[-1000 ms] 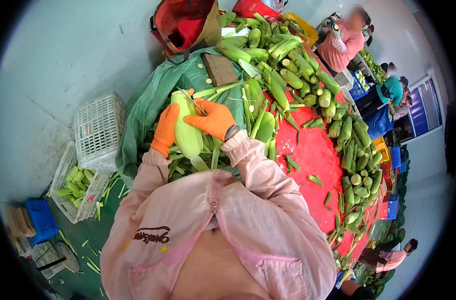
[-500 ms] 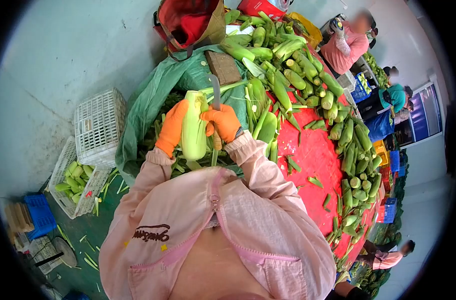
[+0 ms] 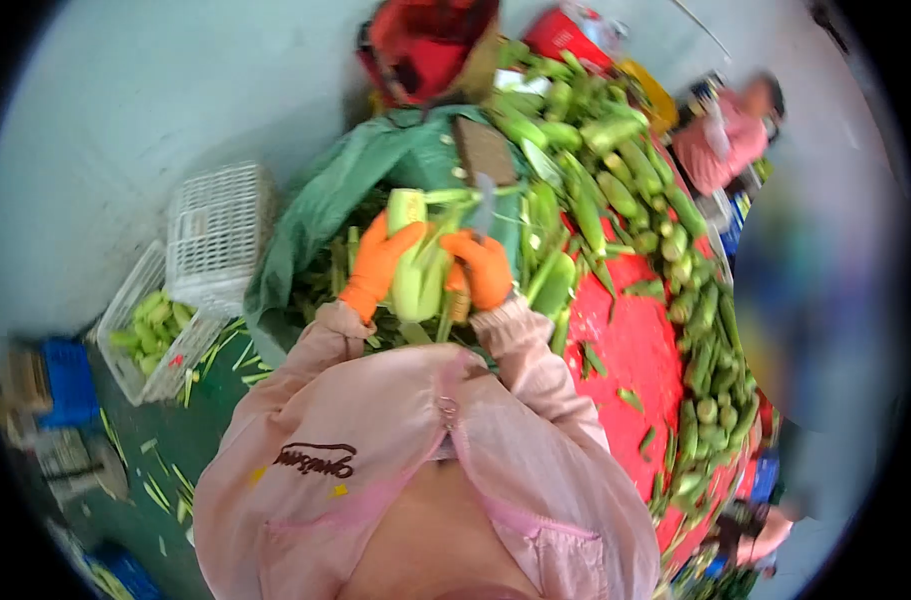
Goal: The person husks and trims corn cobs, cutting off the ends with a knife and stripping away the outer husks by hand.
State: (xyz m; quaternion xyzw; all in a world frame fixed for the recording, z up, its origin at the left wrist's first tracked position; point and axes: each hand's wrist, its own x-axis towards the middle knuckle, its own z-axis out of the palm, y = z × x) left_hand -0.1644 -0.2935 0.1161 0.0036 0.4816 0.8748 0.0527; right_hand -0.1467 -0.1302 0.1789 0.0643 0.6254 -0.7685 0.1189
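Because the right grip (image 3: 483, 270) is clasping a knife (image 3: 485, 205) beside the corn ear (image 3: 411, 295) the left grip (image 3: 379, 262) is holding over the green sack (image 3: 320, 200), slipping husk (image 3: 438, 262) may be inviting a cut.

I had an ear of corn (image 3: 407, 275) in the left hand (image 3: 380, 262), over the open sack (image 3: 310, 190), and a knife (image 3: 485, 205) in the right hand (image 3: 483, 268) beside it. From my remote post, I saw a block (image 3: 483, 150) on the sack's far side, a bag (image 3: 430, 50) behind, heaped corn (image 3: 625, 185) to the wearer's right. Left stood 2 crates (image 3: 220, 235), the nearer containing ears (image 3: 153, 325).
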